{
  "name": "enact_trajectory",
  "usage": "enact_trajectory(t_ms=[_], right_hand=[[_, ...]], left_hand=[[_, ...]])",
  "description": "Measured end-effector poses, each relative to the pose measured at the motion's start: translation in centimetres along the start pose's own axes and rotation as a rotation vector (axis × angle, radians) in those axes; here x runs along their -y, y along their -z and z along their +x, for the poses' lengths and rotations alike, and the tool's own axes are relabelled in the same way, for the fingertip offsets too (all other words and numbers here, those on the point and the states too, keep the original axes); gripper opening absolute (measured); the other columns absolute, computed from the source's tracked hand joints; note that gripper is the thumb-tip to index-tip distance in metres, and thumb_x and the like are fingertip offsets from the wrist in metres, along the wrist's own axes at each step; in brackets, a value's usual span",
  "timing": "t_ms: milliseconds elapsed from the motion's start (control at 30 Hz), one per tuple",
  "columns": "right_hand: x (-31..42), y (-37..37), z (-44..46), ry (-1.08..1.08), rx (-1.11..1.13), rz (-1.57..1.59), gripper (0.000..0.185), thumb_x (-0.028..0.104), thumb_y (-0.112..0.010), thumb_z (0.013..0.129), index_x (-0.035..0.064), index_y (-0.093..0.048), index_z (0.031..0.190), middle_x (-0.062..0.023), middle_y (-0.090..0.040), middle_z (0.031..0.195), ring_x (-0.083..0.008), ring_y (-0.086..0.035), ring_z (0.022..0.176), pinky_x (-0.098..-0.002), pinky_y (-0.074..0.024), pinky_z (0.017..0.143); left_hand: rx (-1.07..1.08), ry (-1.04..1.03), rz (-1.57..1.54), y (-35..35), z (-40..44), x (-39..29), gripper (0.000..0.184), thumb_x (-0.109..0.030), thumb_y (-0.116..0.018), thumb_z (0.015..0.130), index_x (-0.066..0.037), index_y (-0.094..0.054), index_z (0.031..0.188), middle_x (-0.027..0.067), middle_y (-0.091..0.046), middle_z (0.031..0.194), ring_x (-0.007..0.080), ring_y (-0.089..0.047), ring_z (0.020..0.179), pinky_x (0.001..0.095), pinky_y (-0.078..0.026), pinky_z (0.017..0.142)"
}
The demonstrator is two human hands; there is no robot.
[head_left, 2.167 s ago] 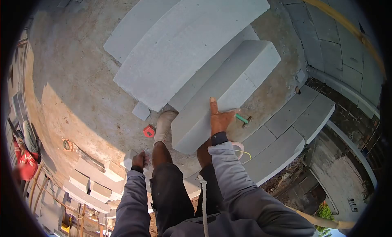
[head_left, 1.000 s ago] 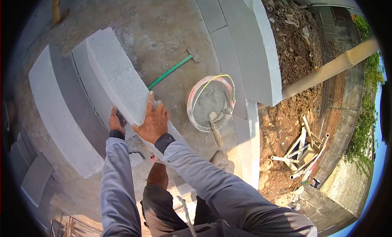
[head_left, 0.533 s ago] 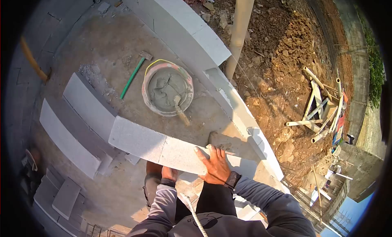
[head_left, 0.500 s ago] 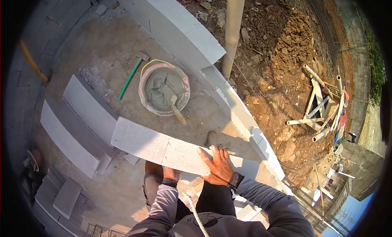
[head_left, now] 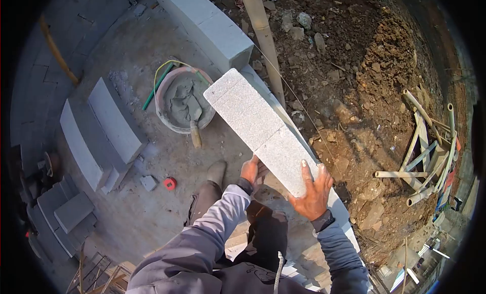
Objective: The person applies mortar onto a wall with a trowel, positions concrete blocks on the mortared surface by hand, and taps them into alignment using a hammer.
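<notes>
A long pale concrete block (head_left: 258, 122) is held up between my two hands, and a thin dark line crosses its middle. My left hand (head_left: 251, 170) grips its near side from below, with part of the fingers hidden under it. At the near end, my right hand (head_left: 311, 192) clasps the block with the thumb lying on its top face. The block hangs over or close above the low block wall (head_left: 230, 33); whether they touch I cannot tell. To the left stands a bucket of grey mortar (head_left: 161, 99) with a trowel (head_left: 195, 132) stuck in it.
Spare blocks (head_left: 83, 147) lie on the floor at left, near a red tape measure (head_left: 169, 183). A green-handled hammer (head_left: 157, 89) is behind the bucket. Past the wall rise a bamboo pole (head_left: 263, 30), a taut string and rough soil (head_left: 349, 86); more poles (head_left: 425, 142) are piled there.
The block has turned and moved right, from crosswise before me to roughly along the wall. Both hands went with it and keep their hold. My view has shifted, uncovering the tape measure.
</notes>
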State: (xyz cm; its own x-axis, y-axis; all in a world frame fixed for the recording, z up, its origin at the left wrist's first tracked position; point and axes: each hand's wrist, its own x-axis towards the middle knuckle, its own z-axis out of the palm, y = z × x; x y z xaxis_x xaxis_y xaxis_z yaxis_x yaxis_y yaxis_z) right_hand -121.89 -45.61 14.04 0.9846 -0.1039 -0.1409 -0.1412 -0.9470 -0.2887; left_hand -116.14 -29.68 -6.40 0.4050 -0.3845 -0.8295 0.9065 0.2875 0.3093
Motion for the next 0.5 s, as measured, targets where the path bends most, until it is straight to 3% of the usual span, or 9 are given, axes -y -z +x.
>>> enact_trajectory(t_ms=[67,100,200,300,400,500], right_hand=[[-1.8,-1.6,1.3,-0.021,-0.047,-0.013,0.105,0.027,-0.084,0.054,0.0187,-0.032,0.146,-0.0328,-0.035,0.126,-0.0476,-0.037,0.115,-0.0560,-0.0268,0.097],[-2.6,-2.2,1.9,-0.025,-0.053,-0.021,0.105,0.028,-0.084,0.055,0.0188,-0.032,0.146,-0.0330,-0.035,0.126,-0.0477,-0.037,0.115,-0.0560,-0.0268,0.098],[-4.7,-4.4,4.1,-0.015,-0.095,-0.033,0.107,0.030,-0.084,0.055,0.0174,-0.030,0.147,-0.0334,-0.036,0.125,-0.0476,-0.037,0.116,-0.0558,-0.0266,0.098],[-5.9,-6.2,5.0,-0.007,-0.129,-0.076,0.107,0.031,-0.084,0.055,0.0149,-0.031,0.147,-0.0338,-0.038,0.122,-0.0469,-0.038,0.115,-0.0555,-0.0270,0.097],[-6.3,-7.2,5.9,-0.001,-0.141,-0.051,0.106,0.031,-0.084,0.055,0.0152,-0.032,0.146,-0.0346,-0.037,0.123,-0.0480,-0.037,0.116,-0.0561,-0.0269,0.098],[-6.6,-8.0,6.7,0.008,-0.162,-0.044,0.106,0.031,-0.085,0.055,0.0156,-0.032,0.146,-0.0356,-0.037,0.124,-0.0493,-0.036,0.117,-0.0565,-0.0263,0.098]], left_hand=[[0.033,-0.003,0.013,-0.7,3.5,0.1,0.059,-0.055,-0.042,0.096,-0.003,-0.061,0.114,0.0082,-0.068,0.105,0.0185,-0.065,0.092,0.0336,-0.050,0.083],[0.013,0.015,0.052,-1.3,4.4,-0.5,0.053,-0.047,-0.040,0.099,-0.001,-0.059,0.116,0.0103,-0.066,0.108,0.0204,-0.064,0.095,0.0340,-0.050,0.084],[0.019,-0.014,0.176,-2.5,7.1,-2.2,0.059,-0.050,-0.033,0.100,0.000,-0.057,0.120,0.0125,-0.065,0.111,0.0242,-0.062,0.102,0.0389,-0.045,0.092],[0.021,-0.047,0.218,-2.6,10.0,-2.5,0.059,-0.050,-0.032,0.100,0.000,-0.058,0.119,0.0132,-0.065,0.111,0.0244,-0.062,0.101,0.0399,-0.046,0.092],[-0.004,-0.100,0.171,-3.1,11.8,-2.7,0.057,-0.049,-0.039,0.098,0.002,-0.060,0.110,0.0151,-0.068,0.102,0.0265,-0.066,0.089,0.0401,-0.051,0.079],[0.008,-0.041,0.248,-2.7,13.4,-3.0,0.058,-0.048,-0.027,0.100,-0.003,-0.059,0.118,0.0132,-0.065,0.109,0.0250,-0.063,0.098,0.0429,-0.046,0.090]])
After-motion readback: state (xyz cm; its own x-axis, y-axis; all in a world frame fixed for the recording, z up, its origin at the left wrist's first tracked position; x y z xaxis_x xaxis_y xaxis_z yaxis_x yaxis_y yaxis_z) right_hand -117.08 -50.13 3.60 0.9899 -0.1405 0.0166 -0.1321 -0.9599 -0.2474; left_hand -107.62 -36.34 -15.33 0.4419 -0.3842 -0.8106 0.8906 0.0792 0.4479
